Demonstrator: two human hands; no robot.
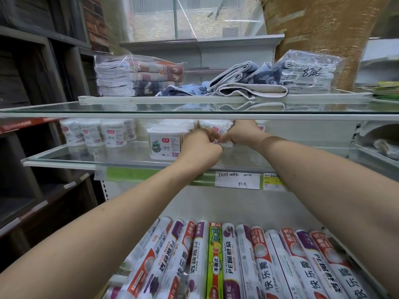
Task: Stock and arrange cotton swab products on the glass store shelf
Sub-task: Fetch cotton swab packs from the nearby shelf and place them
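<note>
Head view, "PE" plastic wrap rolls (232, 262), "8306" towel pack (308, 72)

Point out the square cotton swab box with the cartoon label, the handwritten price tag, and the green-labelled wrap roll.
square cotton swab box (165, 145): head view, front label.
handwritten price tag (237, 180): head view, centre of white card.
green-labelled wrap roll (214, 260): head view, mid-length of its wrapper.

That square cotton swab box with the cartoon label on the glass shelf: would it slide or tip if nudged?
The square cotton swab box probably slides easily, since it sits on a smooth glass shelf. It looks light, being clear plastic filled with swabs. Its flat, wide base suggests it would rarely tip and would not roll.
</note>
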